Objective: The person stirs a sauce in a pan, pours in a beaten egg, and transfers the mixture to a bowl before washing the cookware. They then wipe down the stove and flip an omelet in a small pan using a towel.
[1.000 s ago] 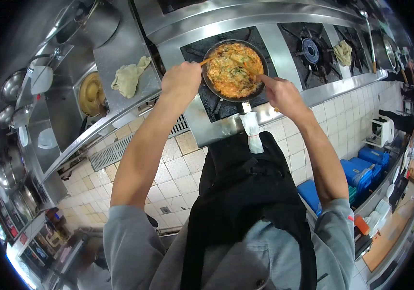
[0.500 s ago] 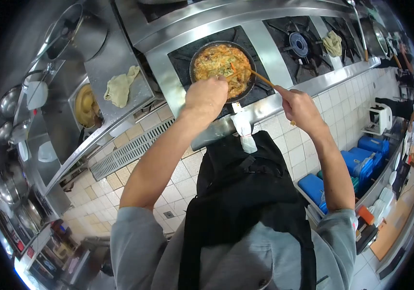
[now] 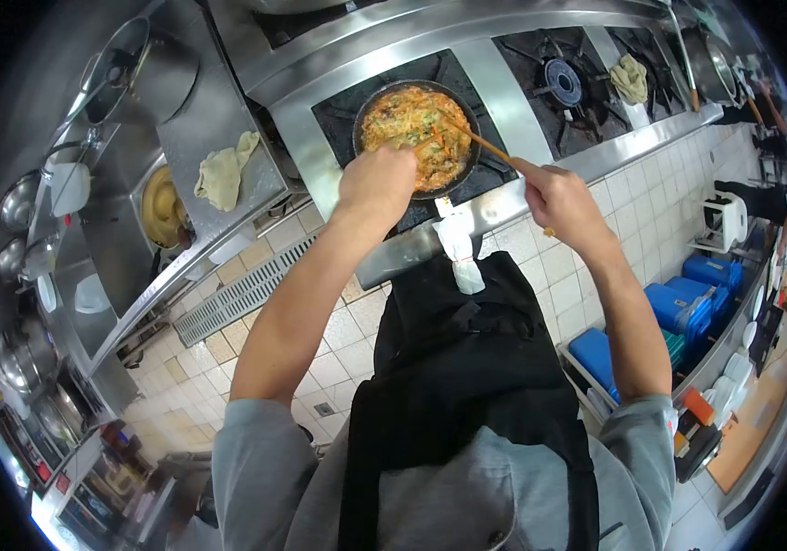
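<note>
A round black pan (image 3: 477,165) on the stove holds an orange and yellow-green food mixture (image 3: 412,115). My left hand (image 3: 377,186) is closed at the pan's near left edge, shut on a thin wooden stick (image 3: 427,143) whose far end is over the food. From the right, my right hand (image 3: 558,200) grips another wooden stick (image 3: 492,148); its tip reaches into the food. White cloth (image 3: 460,253) is wrapped around the pan's handle, which points toward my black apron (image 3: 467,367).
Right of the pan are more burners (image 3: 562,83), one with a cloth (image 3: 629,79) on it. Left are a counter cloth (image 3: 226,172), a sink with a yellowish round item (image 3: 164,207), and a large pot (image 3: 167,78). Blue bins (image 3: 678,308) stand lower right; people are at the far right.
My left hand has moved slightly left. The right-hand stick's tip has moved up and left in the food. The pan appears slightly further left in view.
</note>
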Available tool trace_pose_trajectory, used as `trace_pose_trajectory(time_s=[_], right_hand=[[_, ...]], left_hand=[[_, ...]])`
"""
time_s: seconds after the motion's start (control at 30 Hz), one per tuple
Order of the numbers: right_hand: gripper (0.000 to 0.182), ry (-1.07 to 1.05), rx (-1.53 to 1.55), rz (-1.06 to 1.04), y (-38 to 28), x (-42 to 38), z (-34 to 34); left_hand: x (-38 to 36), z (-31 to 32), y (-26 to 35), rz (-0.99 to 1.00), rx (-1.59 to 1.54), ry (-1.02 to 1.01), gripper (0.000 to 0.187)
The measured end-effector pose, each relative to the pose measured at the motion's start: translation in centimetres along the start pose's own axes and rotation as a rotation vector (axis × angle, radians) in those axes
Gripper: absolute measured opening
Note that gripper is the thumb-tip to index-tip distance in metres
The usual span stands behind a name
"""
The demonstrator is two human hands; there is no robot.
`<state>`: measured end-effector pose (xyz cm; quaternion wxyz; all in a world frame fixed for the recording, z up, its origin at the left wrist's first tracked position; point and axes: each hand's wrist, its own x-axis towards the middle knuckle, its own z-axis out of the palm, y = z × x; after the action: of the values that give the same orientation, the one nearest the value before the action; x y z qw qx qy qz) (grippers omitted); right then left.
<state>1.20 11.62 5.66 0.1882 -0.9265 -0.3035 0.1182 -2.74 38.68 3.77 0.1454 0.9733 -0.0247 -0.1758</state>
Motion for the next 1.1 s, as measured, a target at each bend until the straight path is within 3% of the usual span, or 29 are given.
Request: trace_pose_trajectory(time_s=[0.13, 0.27, 0.33, 0.53, 0.7, 0.77, 0.87, 1.0, 1.1], right_hand=[[0.046, 0.028, -0.045, 0.007, 1.4, 2.2, 3.5], [0.04, 0.002, -0.033, -0.007, 1.3, 1.6, 2.5], [0.04, 0.034, -0.004, -0.01, 0.1, 1.3, 1.8], [0.041, -0.006, -0.028, -0.025, 0.2, 2.9, 5.7], [0.044, 0.031, 0.014, -0.044, -1.5, 1.6, 2.7], [0.046, -0.124, 0.022, -0.029, -3.1, 0.2, 2.1], [0.045, -0.133, -0.021, -0.035, -0.9, -0.8, 3.7], [0.044, -0.114, -0.001, 0.001, -2.0, -1.0, 1.3], [0.043, -0.057, 0.008, -0.042, -2.6, -0.2, 1.8]], left_hand=[[0.5, 1.1, 0.0, -0.01, 0.026, -0.133, 0.025], [-1.4, -0.3, -1.2, -0.022, 0.014, -0.075, 0.022], [-2.2, -2.3, -1.7, -0.079, 0.01, 0.047, 0.023], [0.4, -0.6, -5.6, -0.116, 0.097, 0.025, 0.023], [-2.4, -1.2, -4.0, -0.119, 0.106, 0.052, 0.022], [-3.4, 0.9, -3.8, -0.09, 0.089, -0.004, 0.023], [-4.7, 1.9, -4.3, -0.067, 0.068, -0.068, 0.024], [-5.4, -0.8, -4.1, -0.067, 0.069, -0.094, 0.025], [-4.3, -0.8, -4.2, -0.012, 0.045, 0.057, 0.025]])
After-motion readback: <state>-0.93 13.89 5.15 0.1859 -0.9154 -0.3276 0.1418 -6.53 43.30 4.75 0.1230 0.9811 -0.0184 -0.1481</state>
